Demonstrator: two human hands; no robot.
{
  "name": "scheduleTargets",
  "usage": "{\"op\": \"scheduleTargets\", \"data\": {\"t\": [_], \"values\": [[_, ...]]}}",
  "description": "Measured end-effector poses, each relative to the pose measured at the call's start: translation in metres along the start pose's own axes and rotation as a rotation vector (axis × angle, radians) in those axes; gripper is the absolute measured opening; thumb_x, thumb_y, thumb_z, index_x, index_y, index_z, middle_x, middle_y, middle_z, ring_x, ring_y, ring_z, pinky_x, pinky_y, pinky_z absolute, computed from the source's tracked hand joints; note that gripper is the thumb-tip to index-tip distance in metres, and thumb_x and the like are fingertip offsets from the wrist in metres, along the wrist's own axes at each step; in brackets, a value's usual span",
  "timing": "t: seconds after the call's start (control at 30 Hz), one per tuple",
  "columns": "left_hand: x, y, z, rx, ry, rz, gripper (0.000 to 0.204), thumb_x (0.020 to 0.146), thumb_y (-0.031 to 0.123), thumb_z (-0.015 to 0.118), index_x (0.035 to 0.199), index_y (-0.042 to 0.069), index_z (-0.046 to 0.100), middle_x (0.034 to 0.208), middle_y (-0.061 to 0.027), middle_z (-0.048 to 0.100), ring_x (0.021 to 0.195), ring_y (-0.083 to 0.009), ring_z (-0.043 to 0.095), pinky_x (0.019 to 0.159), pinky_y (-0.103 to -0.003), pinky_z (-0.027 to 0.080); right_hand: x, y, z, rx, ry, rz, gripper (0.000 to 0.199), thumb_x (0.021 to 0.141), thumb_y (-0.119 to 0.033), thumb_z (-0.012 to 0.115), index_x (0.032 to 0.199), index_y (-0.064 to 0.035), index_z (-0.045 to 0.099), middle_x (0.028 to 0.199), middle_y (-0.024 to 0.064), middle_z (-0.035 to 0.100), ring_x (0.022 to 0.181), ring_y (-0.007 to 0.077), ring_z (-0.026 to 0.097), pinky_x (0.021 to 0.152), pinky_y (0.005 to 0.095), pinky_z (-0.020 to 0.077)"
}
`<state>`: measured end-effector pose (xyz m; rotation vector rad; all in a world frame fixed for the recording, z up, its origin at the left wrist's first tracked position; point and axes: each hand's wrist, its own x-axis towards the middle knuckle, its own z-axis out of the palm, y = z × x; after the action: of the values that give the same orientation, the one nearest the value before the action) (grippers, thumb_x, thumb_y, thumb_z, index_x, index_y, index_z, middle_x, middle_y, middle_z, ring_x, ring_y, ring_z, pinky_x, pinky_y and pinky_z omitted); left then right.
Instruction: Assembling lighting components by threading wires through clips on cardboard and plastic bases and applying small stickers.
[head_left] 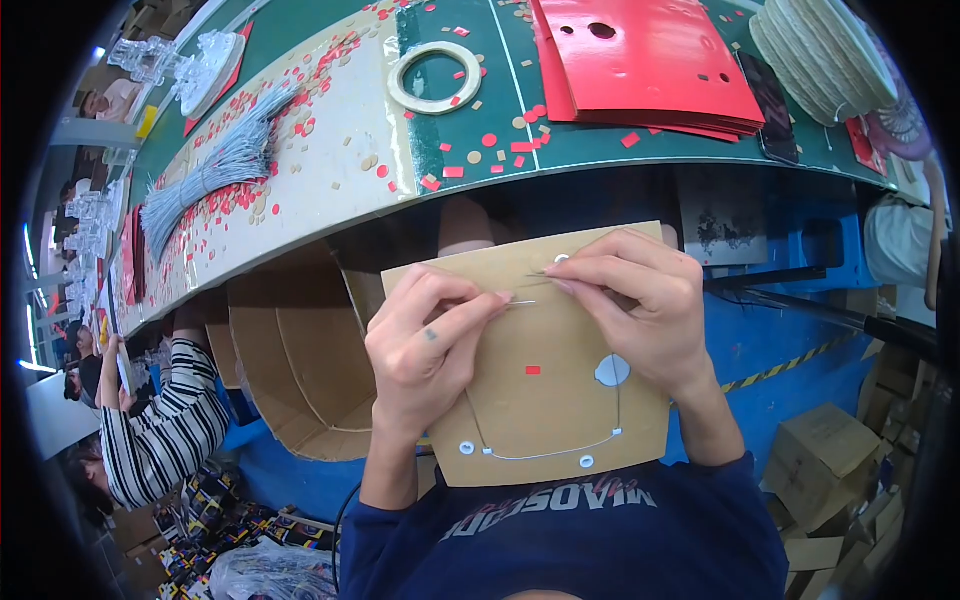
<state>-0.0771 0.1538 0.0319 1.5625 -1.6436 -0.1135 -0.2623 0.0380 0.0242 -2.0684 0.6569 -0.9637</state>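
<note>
A tan card (560,330) lies against my front, its lower edge by my shirt. My left hand (425,340) is closed in a pinch near the card's upper middle, with a thin pale wire tie (522,302) sticking out from its fingertips. Just up and to the right, my right hand (640,300) pinches thin wire ends (537,275) above the card. Lower down, a pale wire (550,457) curves across between two small white pieces. Small white round pieces (467,448), a red rectangle (533,370) and a pale rounded patch (613,371) also show on the card.
On the green table lie a bundle of grey ties (215,170), a tape roll (398,88), red cards with holes (650,70), a phone (767,110), stacked white discs (815,55) and scattered scraps. A cardboard box (290,350) stands below left. Another person (165,430) sits far left.
</note>
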Motion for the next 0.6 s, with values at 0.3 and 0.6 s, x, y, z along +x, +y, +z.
{"op": "scheduleTargets", "data": {"t": [0.3, 0.6], "values": [[0.007, -0.001, 0.007, -0.042, 0.037, 0.005, 0.022, 0.064, -0.006, 0.084, 0.081, 0.003, 0.073, 0.072, -0.0055, 0.064, 0.064, -0.0221, 0.061, 0.056, -0.032, 0.049, -0.005, 0.001, -0.004, -0.092, -0.056, -0.080, 0.026, 0.070, 0.008, 0.078, 0.092, -0.0061, 0.081, 0.077, 0.0050, 0.068, 0.067, 0.0173, 0.066, 0.055, 0.0285, 0.0488], [0.015, 0.004, 0.011, -0.031, -0.013, -0.043, 0.029, 0.064, -0.006, 0.084, 0.091, 0.005, 0.080, 0.065, -0.0026, 0.057, 0.058, -0.0162, 0.051, 0.054, -0.030, 0.036, 0.000, -0.004, -0.004, -0.018, -0.079, 0.064, 0.025, 0.073, 0.008, 0.079, 0.094, -0.0043, 0.080, 0.078, 0.0059, 0.070, 0.066, 0.0169, 0.063, 0.056, 0.0285, 0.0495]]}}
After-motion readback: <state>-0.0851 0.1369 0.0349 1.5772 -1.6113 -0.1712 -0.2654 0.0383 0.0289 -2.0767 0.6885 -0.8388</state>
